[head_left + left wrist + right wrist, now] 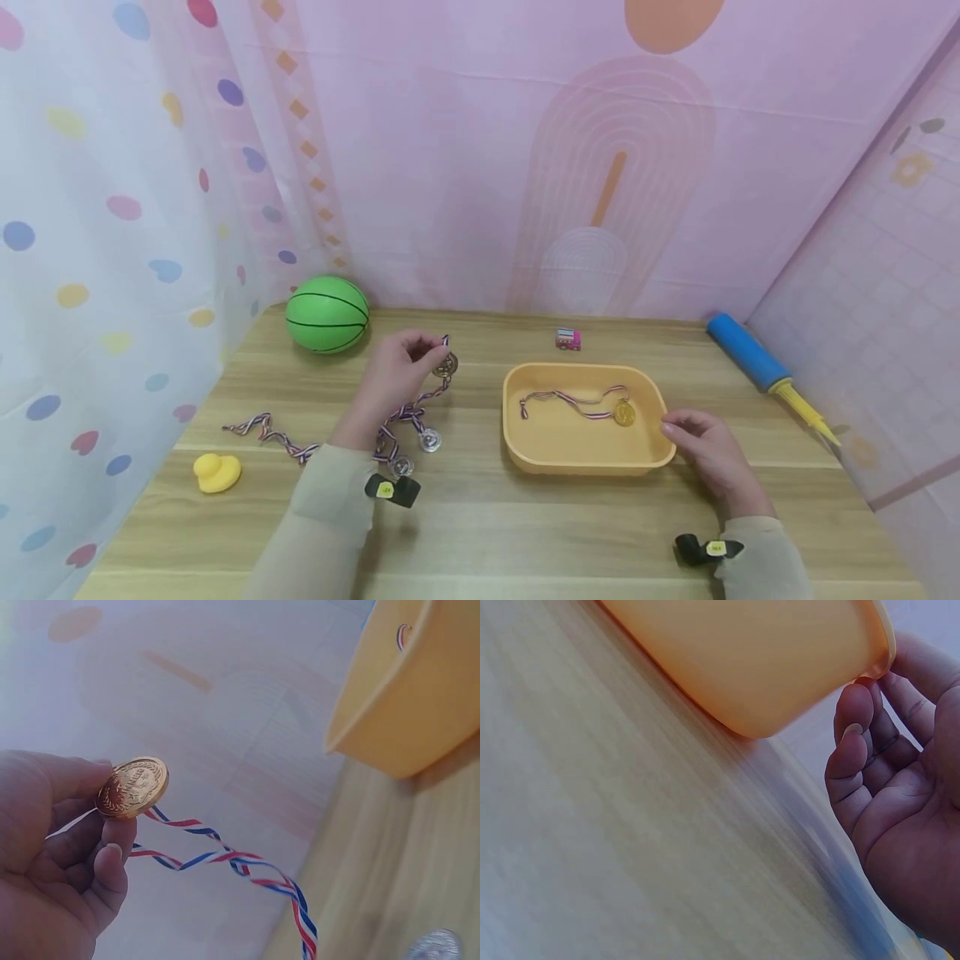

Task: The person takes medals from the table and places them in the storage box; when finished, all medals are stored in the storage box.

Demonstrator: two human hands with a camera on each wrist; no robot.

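Medal in copper-gold — clamped between the thumb and fingers of the left hand, raised over the table to the left of the yellow basin. Raised lettering crosses its face, too small to read surely; its red, white and blue ribbon hangs below. The right hand pinches the basin's right rim, fingers curled. Inside the basin, near its right end, lies a gold medal, its ribbon stretched left across the floor. Under the left hand, two silver medals rest among tangled ribbons, and a ribbon length runs toward the table's left edge. Yellow labels mark both black wrist mounts — their print is illegible. A yellow duck sits by the left edge, a green ball at the far left corner, a pink toy truck near the far edge, and a blue-and-yellow pump slants along the right edge from the far right corner.
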